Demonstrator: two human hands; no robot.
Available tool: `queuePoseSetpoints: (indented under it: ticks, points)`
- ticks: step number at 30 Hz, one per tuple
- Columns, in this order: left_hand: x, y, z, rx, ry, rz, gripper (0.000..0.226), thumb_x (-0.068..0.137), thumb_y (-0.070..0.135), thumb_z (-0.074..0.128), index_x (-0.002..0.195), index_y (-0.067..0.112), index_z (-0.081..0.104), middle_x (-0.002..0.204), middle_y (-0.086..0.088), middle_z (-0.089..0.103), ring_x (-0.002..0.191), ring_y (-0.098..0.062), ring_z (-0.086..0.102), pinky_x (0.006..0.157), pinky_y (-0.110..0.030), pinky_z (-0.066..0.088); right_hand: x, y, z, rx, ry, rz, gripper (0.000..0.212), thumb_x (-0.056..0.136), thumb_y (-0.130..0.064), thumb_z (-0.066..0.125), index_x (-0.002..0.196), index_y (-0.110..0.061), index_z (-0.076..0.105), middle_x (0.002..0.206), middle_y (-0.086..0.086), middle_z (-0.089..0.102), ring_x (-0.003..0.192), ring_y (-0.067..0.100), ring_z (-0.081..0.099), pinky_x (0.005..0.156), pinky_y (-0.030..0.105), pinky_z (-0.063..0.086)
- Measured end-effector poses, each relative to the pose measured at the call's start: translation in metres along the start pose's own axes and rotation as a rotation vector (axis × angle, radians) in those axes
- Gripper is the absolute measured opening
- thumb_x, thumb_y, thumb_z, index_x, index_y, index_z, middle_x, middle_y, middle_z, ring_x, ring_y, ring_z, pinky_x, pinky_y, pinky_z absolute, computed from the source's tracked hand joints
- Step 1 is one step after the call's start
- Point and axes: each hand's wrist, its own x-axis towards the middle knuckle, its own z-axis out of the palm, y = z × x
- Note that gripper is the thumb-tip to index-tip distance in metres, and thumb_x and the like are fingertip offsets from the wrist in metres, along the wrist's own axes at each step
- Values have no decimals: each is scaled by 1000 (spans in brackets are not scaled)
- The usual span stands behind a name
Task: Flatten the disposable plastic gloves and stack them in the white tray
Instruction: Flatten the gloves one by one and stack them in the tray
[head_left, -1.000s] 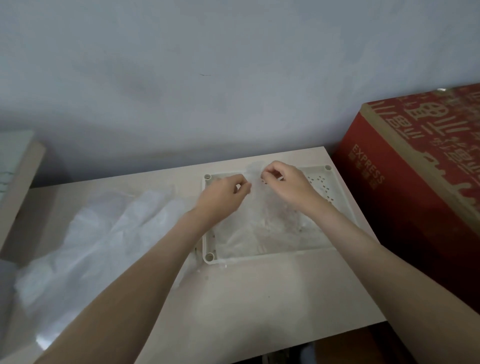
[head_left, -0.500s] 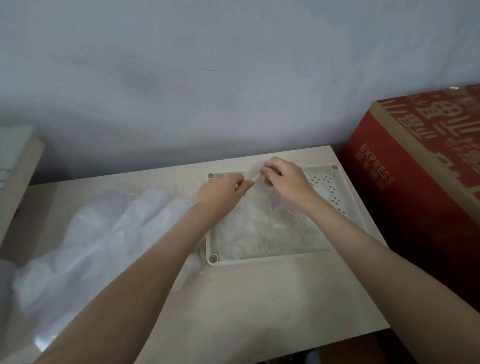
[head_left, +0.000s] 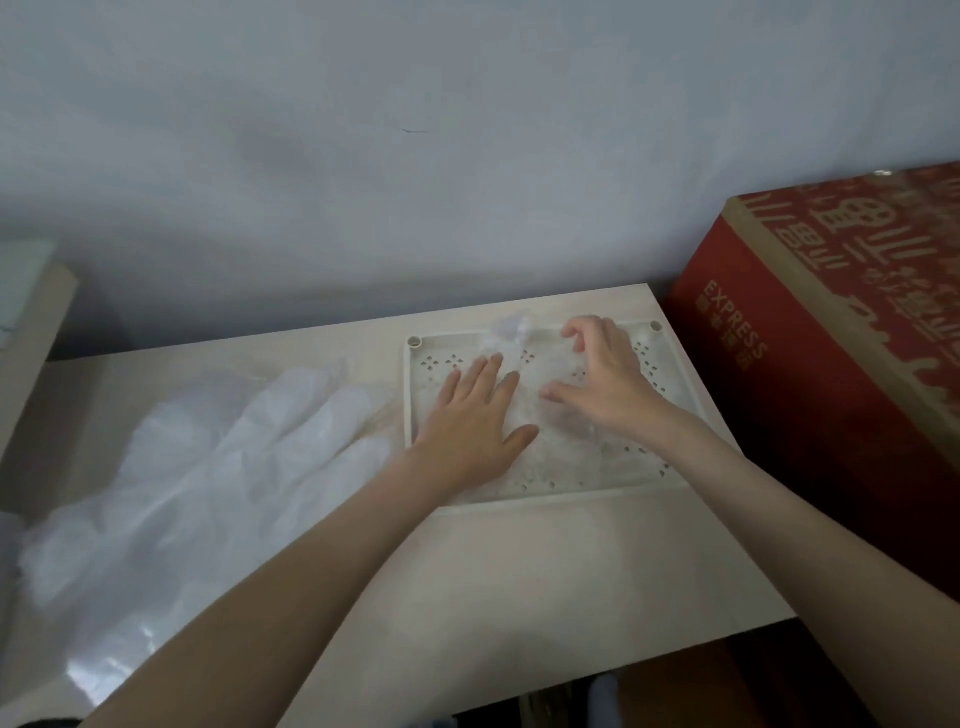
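A white perforated tray (head_left: 680, 374) lies on the right half of the beige table. Clear plastic gloves (head_left: 558, 441) are spread inside it, with a crumpled tip (head_left: 511, 328) over the far rim. My left hand (head_left: 475, 418) lies flat, fingers straight, pressing the gloves down on the tray's left side. My right hand (head_left: 605, 379) rests on the gloves at the tray's middle, thumb stretched left and fingers arched toward the far rim. A loose heap of more clear gloves (head_left: 197, 483) covers the table to the left of the tray.
A large red cardboard box (head_left: 836, 343) stands against the table's right edge. A grey wall runs behind the table. A pale wooden board (head_left: 31, 343) leans at the far left. The table's front edge (head_left: 571, 670) is close below my forearms.
Both hands have let go of the pinched glove edge at the tray's far rim and come down onto the gloves, the left now flat with fingers spread.
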Motion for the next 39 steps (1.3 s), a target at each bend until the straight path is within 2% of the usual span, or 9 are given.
queuePoseSetpoints:
  ticks: [2, 5, 11, 15, 21, 29, 33, 36, 39]
  points:
    - [2, -2, 4, 36, -125, -41, 72, 97, 58, 24, 153, 22, -5, 159, -8, -16, 146, -21, -17, 118, -41, -9, -18, 3, -7, -16, -111, 64, 65, 70, -41, 80, 115, -19, 40, 102, -4, 41, 98, 15, 40, 87, 33, 37]
    - [4, -6, 10, 75, -189, -50, 75, 95, 61, 23, 152, 26, -12, 157, -9, -23, 144, -23, -24, 117, -43, -13, -36, 8, 0, -170, -288, 67, 60, 68, -48, 79, 108, -23, 41, 89, -13, 39, 87, 13, 41, 76, 31, 34]
    - [6, -7, 10, 86, -201, -45, 76, 94, 63, 24, 152, 28, -12, 157, -7, -24, 143, -21, -25, 116, -41, -16, -43, 17, 11, -166, -275, -12, 6, 92, -15, 50, 93, -20, 53, 88, -6, 53, 88, 18, 48, 85, 34, 41]
    - [7, -10, 10, 111, -197, -39, 76, 94, 63, 22, 151, 28, -13, 157, -6, -24, 143, -21, -25, 117, -41, -14, -44, 29, 1, -8, -266, -2, 21, 93, -7, 48, 91, -26, 58, 81, -8, 52, 73, 11, 49, 69, 24, 40]
    - [9, -11, 11, 119, -211, -45, 76, 94, 65, 19, 151, 28, -15, 156, -6, -26, 143, -20, -26, 117, -42, -14, -48, 40, -25, 179, -272, -12, 26, 91, -4, 57, 79, -26, 64, 83, -3, 49, 72, 4, 45, 68, 9, 37]
    - [9, -10, 12, 108, -201, -54, 76, 93, 66, 18, 151, 28, -14, 156, -6, -26, 142, -20, -27, 115, -41, -16, -62, 52, -48, 421, -237, 81, 30, 90, 0, 57, 105, -23, 67, 79, -9, 50, 67, 7, 45, 67, 19, 41]
    - [9, -10, 12, 104, -210, -54, 76, 93, 66, 17, 151, 28, -15, 156, -6, -27, 142, -20, -28, 115, -41, -16, -62, 52, -53, 154, -328, 14, 28, 90, -1, 57, 89, -24, 70, 89, -5, 56, 78, -2, 51, 74, 12, 42]
    - [10, -10, 12, 96, -207, -57, 75, 94, 65, 18, 150, 28, -16, 156, -5, -28, 142, -19, -29, 115, -41, -17, -57, 51, -51, -151, -441, -13, 27, 89, -5, 53, 86, -25, 71, 100, 3, 57, 102, 13, 44, 92, 23, 36]
    - [9, -9, 12, 95, -194, -50, 76, 94, 65, 19, 151, 28, -15, 156, -6, -27, 142, -19, -28, 116, -41, -17, -54, 45, -49, -195, -398, 1, 22, 86, -7, 54, 78, -20, 70, 97, -2, 54, 102, 14, 41, 91, 25, 30]
